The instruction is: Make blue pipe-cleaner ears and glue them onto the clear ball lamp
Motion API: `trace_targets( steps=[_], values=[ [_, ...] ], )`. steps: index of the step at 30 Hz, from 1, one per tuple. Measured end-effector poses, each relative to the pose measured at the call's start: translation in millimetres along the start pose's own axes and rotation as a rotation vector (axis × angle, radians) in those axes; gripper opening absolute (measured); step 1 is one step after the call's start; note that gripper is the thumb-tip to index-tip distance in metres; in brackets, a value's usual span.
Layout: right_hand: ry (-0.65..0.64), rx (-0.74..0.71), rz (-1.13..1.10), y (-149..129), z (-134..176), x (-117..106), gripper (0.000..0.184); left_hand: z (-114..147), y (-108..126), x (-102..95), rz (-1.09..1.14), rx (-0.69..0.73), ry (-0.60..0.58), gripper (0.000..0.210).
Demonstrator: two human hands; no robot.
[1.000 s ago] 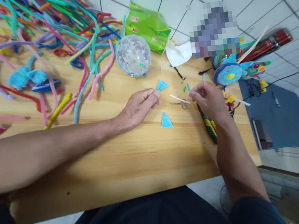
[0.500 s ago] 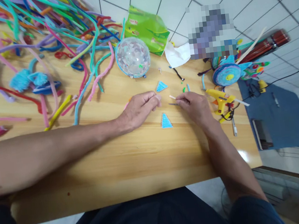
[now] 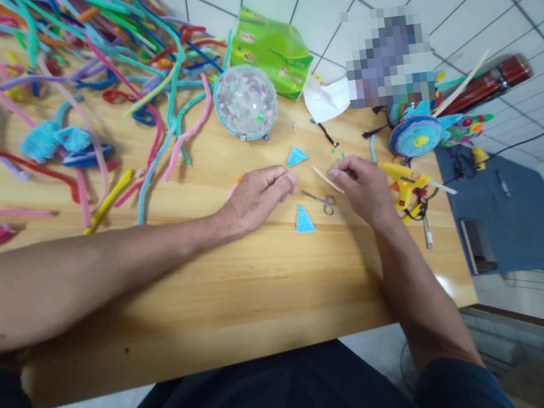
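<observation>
While the right hand (image 3: pixel 364 185) works right of centre in the frame, its thumb and forefinger are drawn together at the pale strip (image 3: pixel 319 173); whether they are clamped on it cannot be told from this view. The strip lies slantwise near the middle of the frame, its upper left end free of the fingers. The left hand (image 3: pixel 254 201) rests at centre on the tabletop (image 3: pixel 242 286), fingers curled and thumb lying against the forefinger; nothing is visible in it. Between the hands, just below the strip, lie the scissors (image 3: pixel 319 197), blades toward the left, with the upper blue piece (image 3: pixel 297 156) above and the lower blue piece (image 3: pixel 304 219) below. Sound handling of the strip, in this inspector's judgement, calls for a light pinch near its middle, since so thin a length may bend or roll under pressure. A straight lift is advisable so that its lower end clears the scissors. The left hand is well placed to steady the free end. Care is also advised near the yellow glue gun (image 3: pixel 404 182), right of the frame's centre, close beside the right hand.
</observation>
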State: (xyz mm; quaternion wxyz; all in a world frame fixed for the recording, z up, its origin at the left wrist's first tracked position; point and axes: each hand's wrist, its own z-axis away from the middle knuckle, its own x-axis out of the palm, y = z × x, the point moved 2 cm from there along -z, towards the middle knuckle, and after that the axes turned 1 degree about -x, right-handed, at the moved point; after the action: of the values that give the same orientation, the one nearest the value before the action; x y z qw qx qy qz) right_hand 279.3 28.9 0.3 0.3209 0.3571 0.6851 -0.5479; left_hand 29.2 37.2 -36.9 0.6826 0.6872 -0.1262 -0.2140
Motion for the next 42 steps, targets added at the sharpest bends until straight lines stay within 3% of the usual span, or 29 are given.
trace_targets(
  steps=[3,9,12,16,20,24,27,33,38,42],
  values=[
    [-0.016,0.025,0.026,3.1,9.8,-5.2,0.011,-0.2,0.6,0.1,-0.001,0.001,0.005,0.037],
    [-0.215,-0.158,0.273,-7.5,27.2,13.3,0.009,-0.1,-1.0,0.2,-0.011,0.000,0.006,0.038],
    [-0.243,-0.119,0.285,-7.8,24.7,15.8,0.011,0.1,-1.4,-0.3,-0.011,0.002,0.003,0.038],
    [-0.147,0.076,-0.040,-3.9,17.4,8.0,0.008,0.5,1.9,-0.4,-0.026,0.006,-0.009,0.038],
    [-0.098,0.196,-0.558,-16.7,13.3,11.6,0.028,2.8,8.0,2.5,-0.082,0.076,-0.005,0.035],
    [-0.010,0.231,-0.866,-43.5,13.3,28.8,0.044,5.6,11.0,7.0,-0.170,0.210,-0.026,0.031],
    [0.028,0.225,-0.948,-58.5,14.1,39.4,0.044,5.6,10.7,7.7,-0.260,0.249,-0.078,0.036],
    [0.160,0.224,-0.985,-61.0,10.2,41.1,0.034,5.5,12.8,6.1,-0.382,0.148,-0.102,0.042],
    [0.319,0.164,-0.970,-39.6,-3.8,22.3,0.033,11.4,13.4,9.1,-0.412,0.187,-0.175,0.046],
    [0.447,0.110,-0.884,-11.4,-17.0,-3.7,0.030,11.5,12.1,5.8,-0.289,0.120,-0.105,0.044]
  ],
)
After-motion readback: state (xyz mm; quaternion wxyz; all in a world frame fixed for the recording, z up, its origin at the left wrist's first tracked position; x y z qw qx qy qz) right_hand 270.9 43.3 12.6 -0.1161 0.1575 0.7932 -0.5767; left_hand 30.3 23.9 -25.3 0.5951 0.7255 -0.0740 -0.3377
